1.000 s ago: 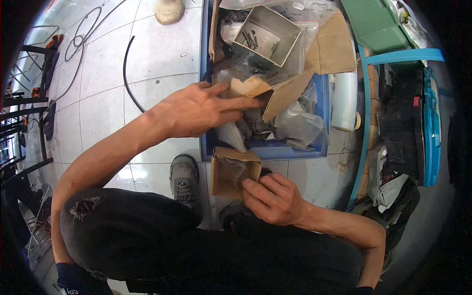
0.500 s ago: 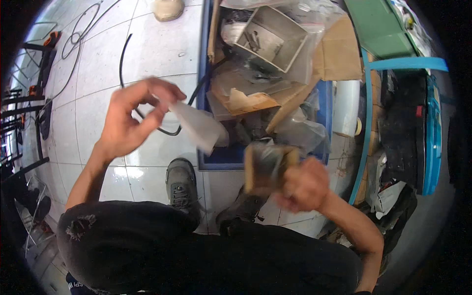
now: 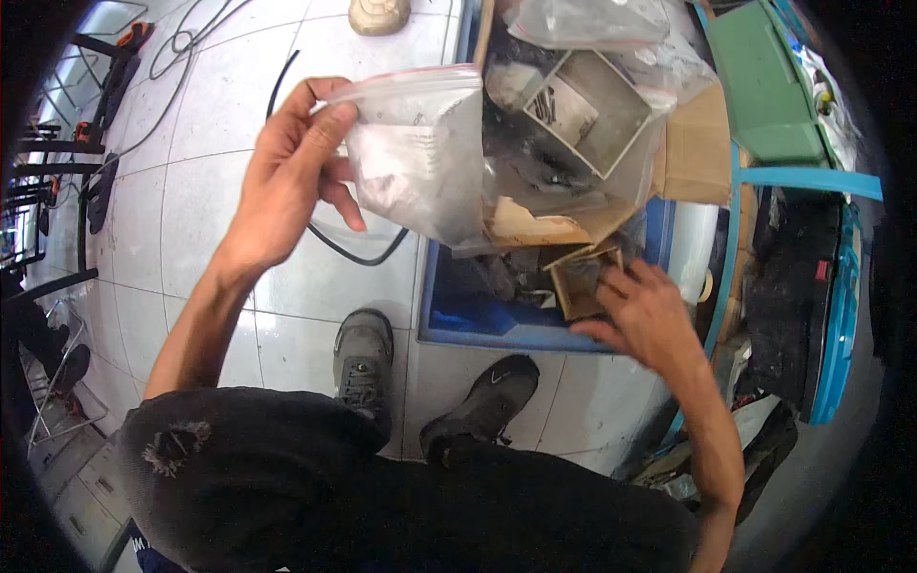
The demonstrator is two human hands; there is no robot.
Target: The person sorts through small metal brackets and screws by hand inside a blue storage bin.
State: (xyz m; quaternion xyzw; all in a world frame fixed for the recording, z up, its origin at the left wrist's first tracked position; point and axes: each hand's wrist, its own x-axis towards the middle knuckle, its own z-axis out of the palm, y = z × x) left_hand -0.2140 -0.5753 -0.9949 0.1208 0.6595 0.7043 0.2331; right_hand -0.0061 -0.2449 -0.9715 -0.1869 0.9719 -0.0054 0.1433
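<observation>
My left hand [image 3: 287, 181] is raised above the floor and pinches the top edge of a clear zip plastic bag [image 3: 420, 158], which hangs down and looks cloudy inside. My right hand [image 3: 642, 313] holds a small brown cardboard box [image 3: 577, 285] over the right side of a blue plastic crate [image 3: 478, 320]. The crate is packed with torn cardboard [image 3: 535, 224], plastic bags and a grey metal box [image 3: 585, 113]. What lies in the small cardboard box is hidden.
My two dark shoes [image 3: 368, 358] stand on white floor tiles below the crate. A black cable [image 3: 353, 250] loops across the floor. A green box [image 3: 764, 86], a blue-edged black case [image 3: 812, 296] and a white roll [image 3: 695, 258] crowd the right side. Black stands line the left.
My left hand has pulled the plastic bag out of the crate and lifted it up. My right hand has carried the small cardboard box from my lap to the crate's right side.
</observation>
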